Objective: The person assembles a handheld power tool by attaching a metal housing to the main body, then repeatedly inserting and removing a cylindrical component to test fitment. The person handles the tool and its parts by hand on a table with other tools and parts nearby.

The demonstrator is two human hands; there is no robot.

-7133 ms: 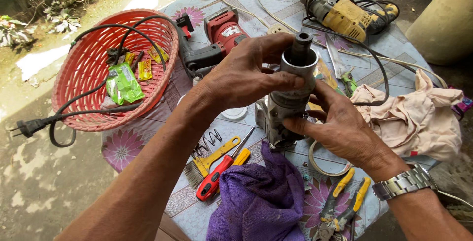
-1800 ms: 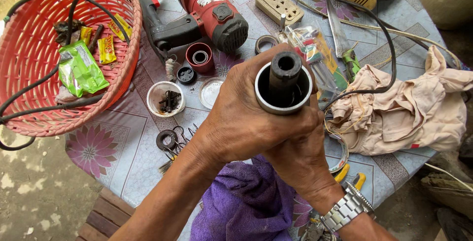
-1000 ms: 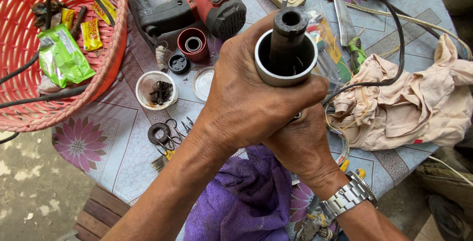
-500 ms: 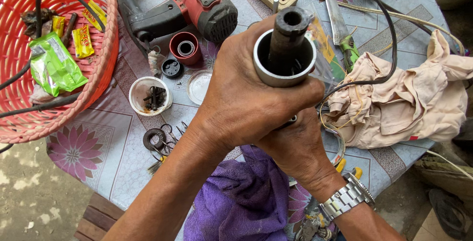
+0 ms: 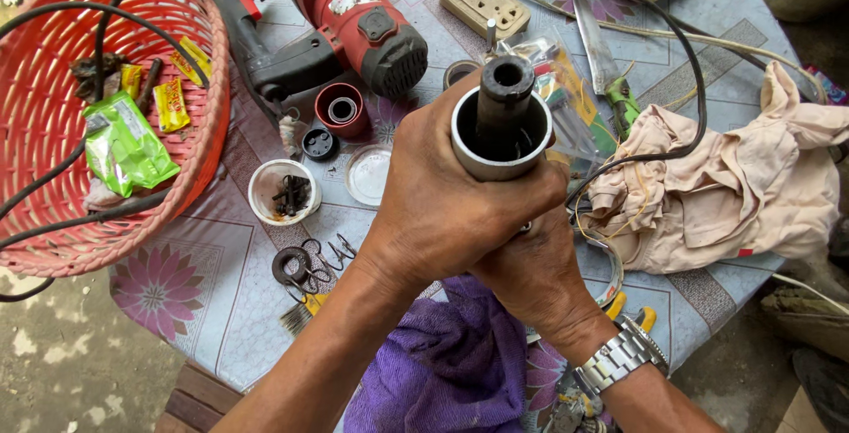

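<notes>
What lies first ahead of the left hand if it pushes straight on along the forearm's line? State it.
The left hand, wrapped around the grey metal housing, points up and right along its forearm. Past the housing, it would likely meet the clear plastic packet first, though depth is hard to judge.

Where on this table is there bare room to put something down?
Bare cloth lies at the near left corner, between the red basket, the washer and the table edge. Behind the hands it is crowded: red drill, small cup, lid.

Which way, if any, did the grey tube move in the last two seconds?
No: the grey tube sits just below the beige socket strip, right of the red drill, as before.
</notes>
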